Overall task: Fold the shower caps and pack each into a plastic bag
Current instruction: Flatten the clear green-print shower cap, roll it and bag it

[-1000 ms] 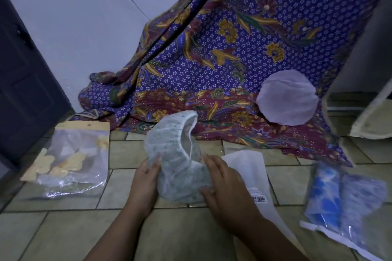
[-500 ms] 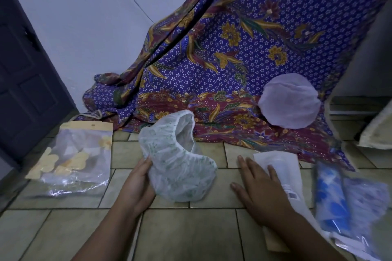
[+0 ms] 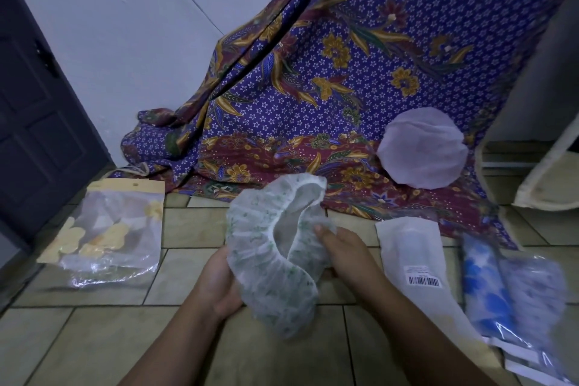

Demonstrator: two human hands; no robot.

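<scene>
Tiled floor (image 3: 103,338) – beige squares with dark grout. Near left lies a clear bag (image 3: 116,238) with a yellow header and yellow shapes inside. To the right, a flat white bag (image 3: 413,254) with a barcode label; just beside it a blue-patterned pack (image 3: 485,285) and a paler pack (image 3: 532,288). Far back, a batik cloth (image 3: 282,147) pools on the tiles.

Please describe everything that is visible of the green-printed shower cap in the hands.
The cap is white with small green specks, of thin, crinkled, half-transparent film. A gathered white elastic rim rings its opening, which faces up. It is puffed, not yet folded. The left hand grips its left side, the right hand pinches its right edge, over the floor.
</scene>
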